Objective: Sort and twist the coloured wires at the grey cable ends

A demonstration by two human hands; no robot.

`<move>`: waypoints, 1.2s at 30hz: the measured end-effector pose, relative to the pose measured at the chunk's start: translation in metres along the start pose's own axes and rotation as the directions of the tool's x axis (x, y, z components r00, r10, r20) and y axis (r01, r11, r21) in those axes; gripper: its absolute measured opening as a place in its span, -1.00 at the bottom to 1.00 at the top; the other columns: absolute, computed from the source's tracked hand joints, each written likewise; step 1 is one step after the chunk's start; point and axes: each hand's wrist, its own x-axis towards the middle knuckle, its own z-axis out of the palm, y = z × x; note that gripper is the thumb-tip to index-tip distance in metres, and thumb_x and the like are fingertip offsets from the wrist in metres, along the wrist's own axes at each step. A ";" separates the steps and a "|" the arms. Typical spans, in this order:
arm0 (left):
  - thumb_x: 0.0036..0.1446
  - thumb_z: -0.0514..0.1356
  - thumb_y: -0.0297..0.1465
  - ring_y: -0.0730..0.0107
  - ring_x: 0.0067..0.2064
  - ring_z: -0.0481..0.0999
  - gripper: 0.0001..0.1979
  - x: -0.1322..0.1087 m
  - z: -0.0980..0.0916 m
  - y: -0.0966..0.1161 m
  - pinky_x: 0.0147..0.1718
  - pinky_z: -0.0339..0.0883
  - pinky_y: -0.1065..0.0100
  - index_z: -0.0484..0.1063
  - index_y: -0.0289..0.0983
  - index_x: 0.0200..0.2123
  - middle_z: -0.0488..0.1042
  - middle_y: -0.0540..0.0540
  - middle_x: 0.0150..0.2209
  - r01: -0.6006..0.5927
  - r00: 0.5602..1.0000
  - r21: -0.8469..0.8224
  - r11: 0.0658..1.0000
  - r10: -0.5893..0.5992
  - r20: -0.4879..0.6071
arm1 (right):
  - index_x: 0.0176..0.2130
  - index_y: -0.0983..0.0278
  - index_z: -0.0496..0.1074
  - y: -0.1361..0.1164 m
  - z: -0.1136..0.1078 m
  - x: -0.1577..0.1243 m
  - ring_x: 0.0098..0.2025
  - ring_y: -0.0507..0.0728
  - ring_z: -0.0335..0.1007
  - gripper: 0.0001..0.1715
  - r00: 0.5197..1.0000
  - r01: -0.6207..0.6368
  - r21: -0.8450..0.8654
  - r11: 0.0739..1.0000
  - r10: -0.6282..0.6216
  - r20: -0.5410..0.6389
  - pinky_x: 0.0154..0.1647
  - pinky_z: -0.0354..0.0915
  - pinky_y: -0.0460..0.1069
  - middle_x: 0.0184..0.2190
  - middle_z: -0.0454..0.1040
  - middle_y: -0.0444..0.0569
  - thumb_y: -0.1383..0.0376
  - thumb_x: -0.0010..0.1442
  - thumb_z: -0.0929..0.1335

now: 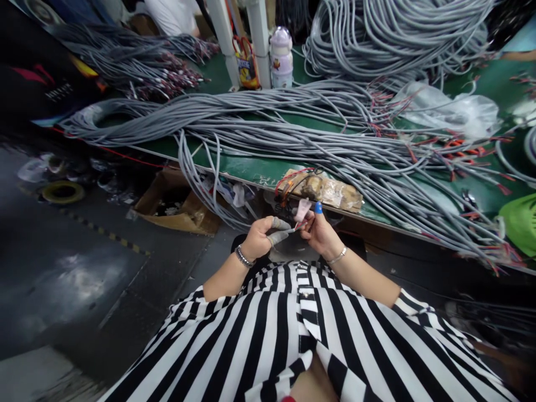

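Note:
My left hand (262, 237), its thumb and finger wrapped in grey tape, pinches the end of a grey cable (294, 229). Thin red and white wires stick out of that end toward my right hand (321, 233). The fingers of my right hand are closed on these wires; a blue cover sits on one fingertip. A pale pink piece (303, 210) shows at the right fingers, its kind unclear. Just beyond my hands, at the bench edge, lies a tape-wrapped block (330, 190) with red and black wires beside it.
Long bundles of grey cable (268, 131) run across the green bench (243, 167), and some hang over its front edge. A bottle (281, 58) stands by white posts. Below left are a cardboard box (176, 204) and a yellow roll (62, 192). Part of another person (173, 17) shows behind.

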 end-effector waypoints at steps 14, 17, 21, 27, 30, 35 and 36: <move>0.08 0.32 -0.42 0.43 -0.35 0.49 -0.85 -0.011 -0.005 0.003 -0.35 0.39 0.39 0.55 -0.26 -0.22 0.54 -0.08 -0.38 -0.257 0.958 0.185 0.949 0.276 -0.082 | -0.36 0.30 0.39 -0.020 0.006 -0.002 -0.66 -0.13 -0.05 -0.46 0.995 -0.031 -0.146 0.989 0.045 0.092 -0.74 -0.33 -0.17 -0.49 0.43 -0.12 -0.12 0.02 0.43; 0.10 0.31 -0.42 0.44 -0.35 0.50 -0.86 -0.003 -0.004 0.003 -0.35 0.40 0.39 0.55 -0.27 -0.23 0.55 -0.08 -0.37 -0.258 0.952 0.212 0.943 0.285 -0.108 | -0.41 0.32 0.39 -0.021 0.009 -0.002 -0.65 -0.13 -0.07 -0.47 0.994 0.006 -0.210 0.978 0.017 0.108 -0.73 -0.32 -0.17 -0.57 0.34 -0.17 -0.08 -0.05 0.48; 0.09 0.32 -0.44 0.44 -0.35 0.51 -0.85 0.003 -0.001 0.000 -0.35 0.41 0.39 0.55 -0.27 -0.22 0.55 -0.07 -0.38 -0.241 0.951 0.214 0.947 0.274 -0.142 | -0.47 0.31 0.37 -0.014 0.011 -0.005 -0.66 -0.14 -0.15 -0.45 0.986 0.165 -0.265 0.950 -0.160 0.040 -0.73 -0.28 -0.18 -0.65 0.19 -0.24 -0.10 -0.07 0.49; 0.11 0.31 -0.40 0.42 -0.33 0.53 -0.85 0.007 0.003 -0.005 -0.33 0.44 0.38 0.55 -0.28 -0.22 0.56 -0.09 -0.36 -0.211 0.961 0.194 0.958 0.240 -0.139 | -0.52 0.30 0.35 -0.004 0.013 -0.001 -0.67 -0.11 -0.10 -0.32 0.965 0.249 -0.289 0.924 -0.261 -0.004 -0.74 -0.24 -0.17 -0.69 0.15 -0.22 -0.26 -0.02 0.37; 0.11 0.31 -0.41 0.42 -0.33 0.53 -0.85 0.008 0.004 -0.007 -0.31 0.44 0.37 0.54 -0.28 -0.22 0.56 -0.09 -0.36 -0.217 0.962 0.190 0.957 0.244 -0.127 | -0.47 0.34 0.42 -0.007 0.014 0.004 -0.66 -0.13 -0.06 -0.31 0.990 0.132 -0.214 0.968 -0.141 -0.030 -0.74 -0.25 -0.19 -0.63 0.29 -0.16 -0.26 -0.12 0.43; 0.10 0.31 -0.42 0.41 -0.32 0.54 -0.87 0.008 0.006 -0.010 -0.30 0.45 0.36 0.54 -0.29 -0.24 0.57 -0.10 -0.34 -0.210 0.967 0.179 0.961 0.230 -0.104 | -0.48 0.34 0.41 -0.010 0.016 0.009 -0.67 -0.16 -0.05 -0.39 0.993 0.083 -0.108 0.991 -0.092 -0.079 -0.75 -0.24 -0.20 -0.58 0.41 -0.13 -0.15 -0.14 0.50; 0.10 0.31 -0.42 0.41 -0.32 0.54 -0.87 0.008 0.007 -0.011 -0.30 0.45 0.36 0.54 -0.29 -0.24 0.57 -0.10 -0.34 -0.205 0.969 0.178 0.962 0.225 -0.100 | -0.49 0.33 0.40 -0.010 0.016 0.009 -0.68 -0.16 -0.05 -0.40 0.992 0.091 -0.097 0.991 -0.099 -0.081 -0.75 -0.24 -0.20 -0.59 0.40 -0.13 -0.14 -0.13 0.50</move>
